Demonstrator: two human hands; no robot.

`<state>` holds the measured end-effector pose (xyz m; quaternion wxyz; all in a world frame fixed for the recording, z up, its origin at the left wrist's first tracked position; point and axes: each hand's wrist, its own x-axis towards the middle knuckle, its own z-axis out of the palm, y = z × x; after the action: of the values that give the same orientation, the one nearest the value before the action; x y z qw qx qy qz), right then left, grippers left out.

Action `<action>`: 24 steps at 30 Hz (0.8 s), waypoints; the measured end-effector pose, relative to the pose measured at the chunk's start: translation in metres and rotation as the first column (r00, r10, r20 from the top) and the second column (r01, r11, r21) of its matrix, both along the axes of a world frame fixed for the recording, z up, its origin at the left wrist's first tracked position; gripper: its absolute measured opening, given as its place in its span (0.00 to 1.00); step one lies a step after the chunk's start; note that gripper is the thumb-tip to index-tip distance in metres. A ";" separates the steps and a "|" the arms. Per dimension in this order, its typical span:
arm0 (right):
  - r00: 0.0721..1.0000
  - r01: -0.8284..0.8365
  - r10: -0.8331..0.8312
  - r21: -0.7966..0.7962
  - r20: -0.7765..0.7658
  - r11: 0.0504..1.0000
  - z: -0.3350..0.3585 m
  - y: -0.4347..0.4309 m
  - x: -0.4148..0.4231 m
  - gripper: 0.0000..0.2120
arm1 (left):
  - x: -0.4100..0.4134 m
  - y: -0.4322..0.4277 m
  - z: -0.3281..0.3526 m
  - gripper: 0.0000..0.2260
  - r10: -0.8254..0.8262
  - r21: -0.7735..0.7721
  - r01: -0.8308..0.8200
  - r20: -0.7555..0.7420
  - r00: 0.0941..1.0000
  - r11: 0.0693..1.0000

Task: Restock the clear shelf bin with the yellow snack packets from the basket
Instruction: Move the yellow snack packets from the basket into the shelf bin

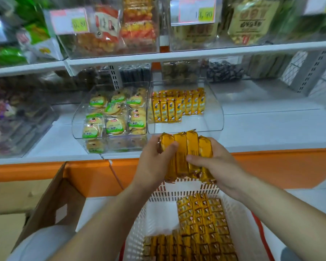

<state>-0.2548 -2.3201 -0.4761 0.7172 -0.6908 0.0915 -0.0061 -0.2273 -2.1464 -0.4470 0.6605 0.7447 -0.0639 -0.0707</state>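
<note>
Yellow snack packets (184,149), four counted side by side, are clamped upright as one bundle between two hands. The left hand (154,161) curls round the bundle's left side with its thumb across the front. The right hand (215,166) grips the right side, thumb laid on the front face. At 12 o'clock from the bundle, just beyond it, stands the clear shelf bin (213,113). It holds shelved packets (177,107) upright at its rear: a front row of four, with the rows behind too blurred to count. At 6 o'clock the white basket (239,225) holds basket packets (199,223) in two packed groups, too many to count. At 10 o'clock a second bin (77,127) holds round biscuit packs. At 8 o'clock stands one cardboard box (51,204)
</note>
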 end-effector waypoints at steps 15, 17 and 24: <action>0.969 -0.247 0.246 0.110 0.020 0.963 -0.002 0.008 0.030 0.19 | 0.034 0.008 -0.009 0.23 0.114 -0.047 -0.119 -0.105 0.988 0.992; 0.971 -0.238 0.238 0.155 0.016 0.959 0.002 0.006 0.034 0.18 | 0.040 0.010 -0.006 0.22 0.104 -0.054 -0.111 -0.107 0.989 0.992; 0.982 -0.185 0.186 0.287 0.025 0.940 0.020 -0.006 0.043 0.24 | 0.047 0.022 0.002 0.20 0.047 -0.040 -0.051 -0.091 0.995 0.998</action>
<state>-0.2117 -2.3261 -0.4558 0.8073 -0.5847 0.0269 0.0755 -0.1807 -2.1247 -0.4451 0.6798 0.7281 -0.0174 -0.0863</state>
